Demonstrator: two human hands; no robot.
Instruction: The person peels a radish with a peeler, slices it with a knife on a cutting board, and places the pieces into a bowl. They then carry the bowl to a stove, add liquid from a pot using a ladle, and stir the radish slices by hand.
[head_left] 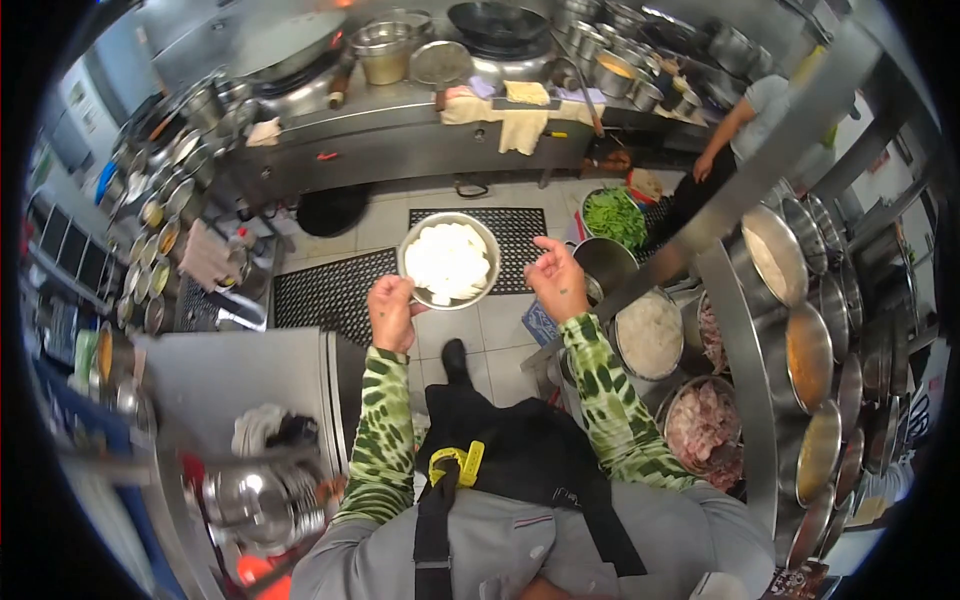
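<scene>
Steel everywhere: long cooking counter (400, 130) running across the far side, carrying a wok (497, 20), a pot (384, 50) and a yellow cloth (522, 122) hanging over the front edge. Below it, lying on the tiled floor, two black rubber mats (330, 290), one just beside the other. On the right, curving shelf (745, 330) holding many round containers: one with white rice (649, 333), one with pale raw meat (703, 425), others with sauces. Further back on the floor, standing near the counter, a basin of green vegetables (614, 215). Beside that basin, another person's arm (725, 135) hanging down, grey sleeve above it. On the left, a rack of small seasoning bowls (150, 240) and a flat steel table (250, 375) with a crumpled cloth (262, 428) near its lower edge.

Closer, wearing green patterned sleeves and a dark apron (520, 460). Holding up, in front of the chest and above the floor mats, a round metal bowl (449, 261) filled with white flat pieces of food (447, 262). Left hand (391, 312) gripping the bowl at its lower left rim, fingers closed around the edge. Right hand (558, 280) raised just beside the bowl's right side, not touching it, fingers loosely curled and holding nothing visible. Black shoe (455, 358) showing on the tile below the bowl.
</scene>
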